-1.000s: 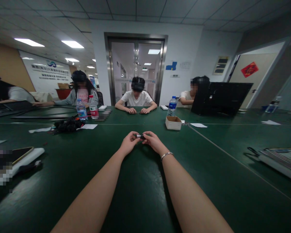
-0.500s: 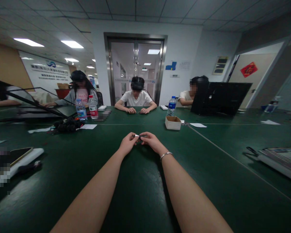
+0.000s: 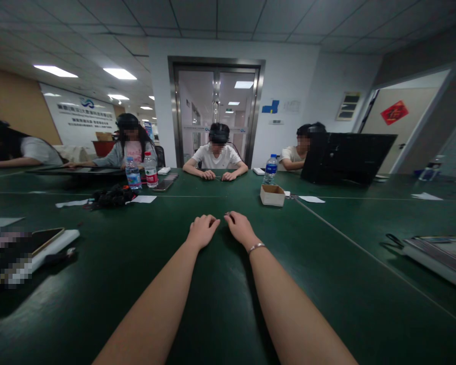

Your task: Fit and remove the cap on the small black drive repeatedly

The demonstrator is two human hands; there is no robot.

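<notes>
Left hand: the left hand [image 3: 203, 230] is low over the green surface [image 3: 218, 309], palm down; its fingers are curved and close together, and I cannot tell whether they hold something.
Right hand: the right hand [image 3: 240, 229] is just beside it, with a narrow gap between the two; its fingers are bent, the tips near the thumb.
Small piece: a small piece [image 3: 227, 214] shows at the tips of the right fingers – mostly hidden, so I cannot tell what it is or how firmly it is held.
Wrist: a silver bracelet [image 3: 256, 247] is around the right wrist.
Box: a pale open box [image 3: 272, 198] stands beyond the hands, to the right.
Bottle: a blue-capped bottle [image 3: 270, 171] stands upright just behind this box.
Cables: a black tangle [image 3: 116, 196] lies farther left – near two more bottles [image 3: 151, 175].
Across: a person [image 3: 217, 156] sits facing, both hands on the surface.
</notes>
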